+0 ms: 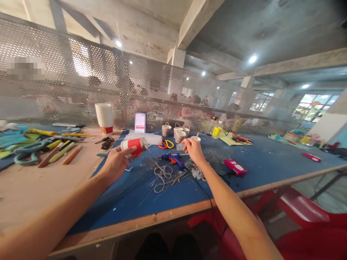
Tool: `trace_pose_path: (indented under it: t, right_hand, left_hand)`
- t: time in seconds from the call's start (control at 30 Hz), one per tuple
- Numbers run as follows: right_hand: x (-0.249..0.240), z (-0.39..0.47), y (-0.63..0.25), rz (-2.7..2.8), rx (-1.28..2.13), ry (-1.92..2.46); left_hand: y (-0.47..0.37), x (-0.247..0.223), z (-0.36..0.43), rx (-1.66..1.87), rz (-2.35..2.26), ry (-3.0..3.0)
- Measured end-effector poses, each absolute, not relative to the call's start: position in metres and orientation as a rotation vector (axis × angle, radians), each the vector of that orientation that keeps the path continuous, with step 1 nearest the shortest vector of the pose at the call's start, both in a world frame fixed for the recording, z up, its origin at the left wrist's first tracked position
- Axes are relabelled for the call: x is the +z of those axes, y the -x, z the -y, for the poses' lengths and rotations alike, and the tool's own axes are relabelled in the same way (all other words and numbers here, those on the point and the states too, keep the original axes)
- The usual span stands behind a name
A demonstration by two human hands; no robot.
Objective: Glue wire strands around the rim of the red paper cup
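My left hand [120, 160] is wrapped round a red and white paper cup [137, 146], tipped on its side with a greyish end facing right. My right hand [193, 148] reaches over the table with thumb and fingers pinched together; anything between them is too small to make out. Just behind it stands a small pale cup [199, 139] with a thin stick in it. Below my hands lie a blue glue gun [173, 158], a loose grey cord [162, 177] and several thin wires or sticks [177, 177].
Small cups with handles [179, 135] stand behind, near red-and-yellow scissors [166, 144], a phone [140, 122] and stacked paper cups [103, 117]. Tools [54, 150] cover the left board. A magenta box [235, 167] lies right; red chairs [300, 209] stand below the table edge. Perforated metal screens the back.
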State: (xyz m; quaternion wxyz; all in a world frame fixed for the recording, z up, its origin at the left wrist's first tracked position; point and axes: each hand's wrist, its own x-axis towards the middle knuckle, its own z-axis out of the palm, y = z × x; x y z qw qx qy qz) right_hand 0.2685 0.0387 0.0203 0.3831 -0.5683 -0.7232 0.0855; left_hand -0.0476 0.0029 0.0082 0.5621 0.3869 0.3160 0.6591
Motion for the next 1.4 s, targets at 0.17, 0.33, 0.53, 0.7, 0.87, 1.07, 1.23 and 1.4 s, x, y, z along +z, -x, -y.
trace_pose_path:
  t: [0.17,0.33,0.53,0.7,0.87,1.07,1.23,1.4]
  right_hand:
    - [0.008,-0.031,-0.268,2.046,0.233,1.646]
    - [0.002,-0.029,-0.260,2.132,0.240,1.847]
    - [0.002,-0.029,-0.256,2.092,0.266,1.883]
    - [0.002,-0.030,-0.270,1.945,0.361,1.783]
    - [0.008,-0.036,-0.285,1.796,0.557,1.549]
    - [0.024,-0.020,-0.267,1.403,0.882,0.986]
    - [0.038,-0.009,-0.244,1.465,0.986,0.812]
    - [0.041,-0.009,-0.237,1.567,0.892,0.836]
  left_hand:
    - [0.048,0.007,-0.005,1.555,-0.752,-0.942]
    - [0.045,0.007,-0.003,1.568,-0.754,-0.958]
    - [0.043,0.007,-0.001,1.572,-0.777,-0.952]
    - [0.046,0.004,-0.005,1.567,-0.780,-0.943]
    - [0.046,0.005,-0.003,1.556,-0.774,-0.945]
    - [0.045,0.004,-0.002,1.537,-0.761,-0.950]
    - [0.046,0.003,-0.003,1.528,-0.761,-0.942]
    - [0.047,0.006,0.000,1.452,-0.727,-0.886]
